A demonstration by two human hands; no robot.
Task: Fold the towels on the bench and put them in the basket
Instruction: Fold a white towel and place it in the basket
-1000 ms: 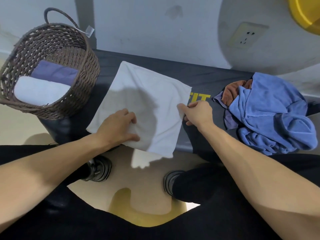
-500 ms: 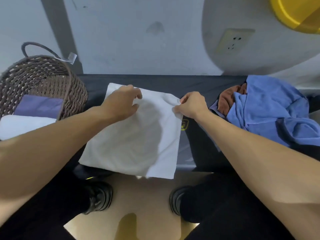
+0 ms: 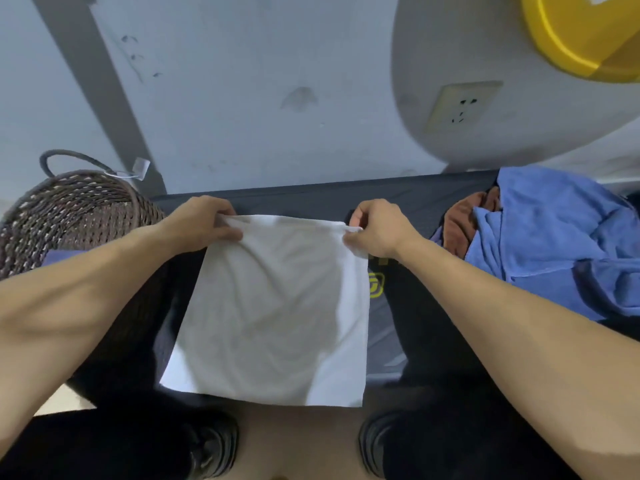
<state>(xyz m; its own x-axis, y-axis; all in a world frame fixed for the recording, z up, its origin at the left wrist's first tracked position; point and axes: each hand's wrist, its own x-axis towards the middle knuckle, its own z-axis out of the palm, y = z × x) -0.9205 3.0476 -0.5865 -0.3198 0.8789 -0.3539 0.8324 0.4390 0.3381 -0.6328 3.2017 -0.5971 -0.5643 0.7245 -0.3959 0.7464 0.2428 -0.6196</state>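
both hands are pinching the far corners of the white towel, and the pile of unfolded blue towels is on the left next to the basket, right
Not quite. The left hand and right hand do pinch the far corners of the white towel, but the head view shows the pile of blue towels on the right end of the bench; the basket is on the left.

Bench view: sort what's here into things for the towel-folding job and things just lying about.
For the job:
white towel, pinched at its far corners by the left hand and right hand
blue towel
brown towel
wicker basket
bench

Just lying about:
wall socket
yellow object
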